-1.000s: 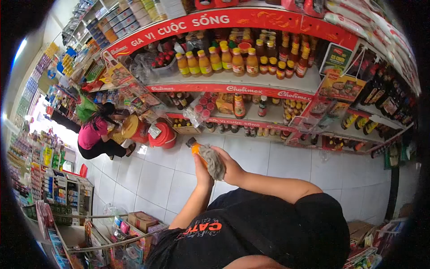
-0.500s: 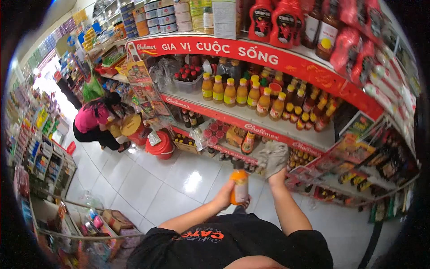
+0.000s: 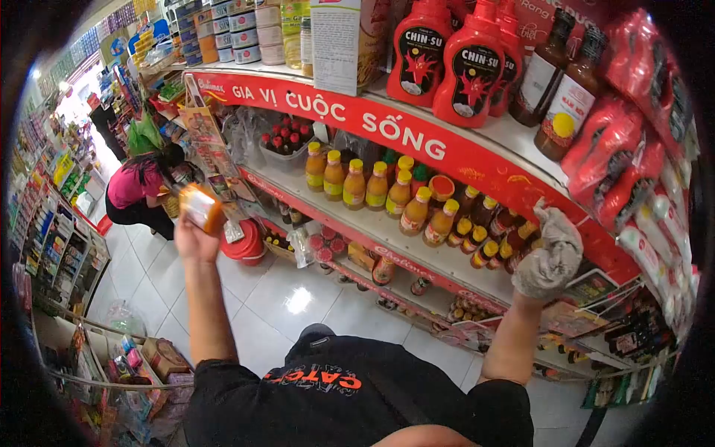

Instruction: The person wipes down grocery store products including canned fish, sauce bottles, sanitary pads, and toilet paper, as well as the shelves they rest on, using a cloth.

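Observation:
My left hand point(image 3: 196, 240) is raised and wrapped round an orange bottle point(image 3: 201, 208) with a pale label, tilted and a little blurred. On the other side, my right hand point(image 3: 538, 287) is covered by a grey cloth point(image 3: 553, 253), which lies in front of the red shelf edge point(image 3: 477, 160). Whether it is a rag or a glove I cannot tell. Just left of the cloth, yellow-capped bottles point(image 3: 354, 186) stand in a row on the middle shelf, with small dark sauce bottles point(image 3: 485, 253) at their right end.
Red chili sauce bottles point(image 3: 471, 67) and dark bottles point(image 3: 567, 104) stand on the top shelf. A person in a pink shirt point(image 3: 135, 182) bends over at the left, near a red bucket point(image 3: 244, 244). A wire-railed stand point(image 3: 112, 384) is at the lower left.
My left hand has moved up and left with the orange bottle. My right hand has moved up and right with the grey cloth. The view has come closer to the shelves.

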A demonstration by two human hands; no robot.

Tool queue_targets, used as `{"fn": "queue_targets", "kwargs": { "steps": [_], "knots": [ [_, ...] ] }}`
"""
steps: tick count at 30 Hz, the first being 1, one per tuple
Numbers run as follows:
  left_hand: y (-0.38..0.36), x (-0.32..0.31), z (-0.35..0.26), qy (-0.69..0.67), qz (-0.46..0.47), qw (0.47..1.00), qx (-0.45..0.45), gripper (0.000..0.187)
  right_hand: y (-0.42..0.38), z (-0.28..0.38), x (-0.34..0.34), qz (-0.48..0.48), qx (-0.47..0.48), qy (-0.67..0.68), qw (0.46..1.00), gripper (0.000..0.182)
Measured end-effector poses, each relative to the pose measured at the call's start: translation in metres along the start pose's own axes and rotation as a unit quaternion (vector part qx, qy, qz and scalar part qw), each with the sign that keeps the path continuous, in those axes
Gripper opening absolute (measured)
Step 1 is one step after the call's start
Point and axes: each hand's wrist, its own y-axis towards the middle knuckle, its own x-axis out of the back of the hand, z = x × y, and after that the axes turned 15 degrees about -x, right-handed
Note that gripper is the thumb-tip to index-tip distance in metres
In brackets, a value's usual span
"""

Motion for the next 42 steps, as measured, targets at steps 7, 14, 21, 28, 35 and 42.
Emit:
{"fn": "queue_targets", "kwargs": {
  "steps": [7, 14, 21, 28, 35, 42],
  "knots": [
    [0.200, -0.021, -0.046, 0.146, -0.073, 0.931, -0.325, 0.025, 0.046, 0.000, -0.036, -0.061, 0.282, -0.398, 0.871, 0.047],
    [0.391, -0.027, -0.062, 0.180, -0.062, 0.883, -0.429, 0.041, 0.057, -0.016, -0.057, -0.139, 0.226, -0.393, 0.880, 0.037],
    [0.518, -0.023, -0.033, 0.499, -0.179, 0.731, -0.430, 0.086, 0.058, -0.038, -0.034, -0.273, 0.270, -0.395, 0.835, 0.040],
    [0.596, 0.013, -0.031, 0.470, 0.009, 0.757, -0.455, 0.084, 0.057, -0.036, -0.035, -0.291, 0.283, -0.406, 0.819, 0.047],
    [0.579, -0.004, -0.017, 0.491, 0.072, 0.756, -0.428, 0.074, 0.056, -0.040, -0.033, -0.325, 0.256, -0.418, 0.808, 0.040],
    [0.641, 0.029, -0.009, 0.559, 0.108, 0.683, -0.457, 0.071, 0.056, -0.038, -0.027, -0.289, 0.263, -0.383, 0.837, 0.040]
  ]
}}
